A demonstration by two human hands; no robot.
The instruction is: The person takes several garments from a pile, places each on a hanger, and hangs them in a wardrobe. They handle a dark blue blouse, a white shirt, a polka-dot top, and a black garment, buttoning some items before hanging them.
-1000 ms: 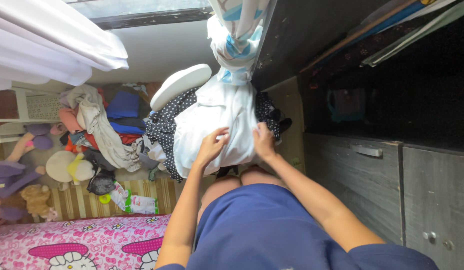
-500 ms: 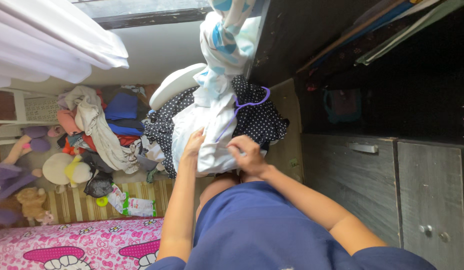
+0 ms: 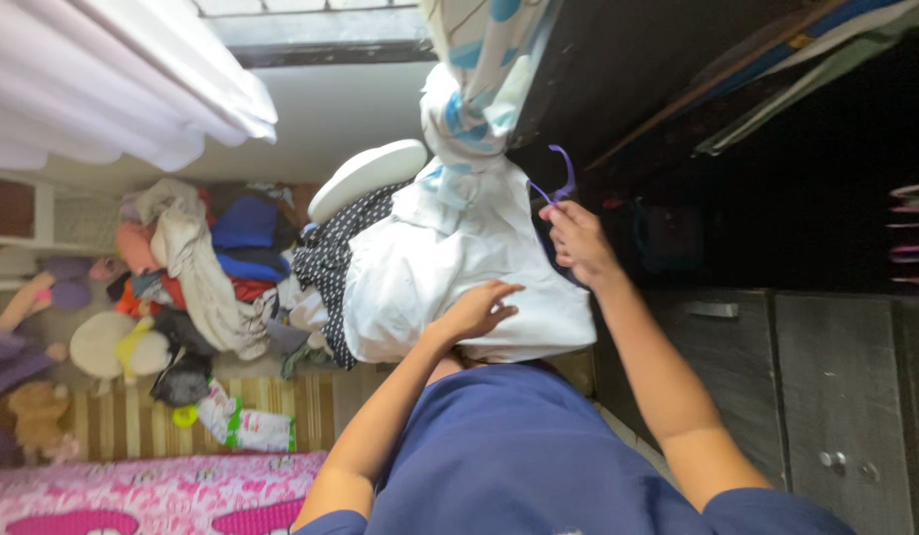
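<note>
At the middle of the view, my left hand (image 3: pixel 476 312) lies flat on the white garment (image 3: pixel 450 272), fingers spread, gripping nothing. My right hand (image 3: pixel 578 241) is closed on the purple hanger (image 3: pixel 559 183) at the garment's right edge; only the hook loop shows, the remainder is hidden behind the fingers and cloth. The garment lies over a dark polka-dot cloth (image 3: pixel 326 263), which it largely covers. A white-and-blue fabric (image 3: pixel 479 69) touches its top and is cut off by the frame. The clothes pile (image 3: pixel 197 263) sits well apart to the left.
</note>
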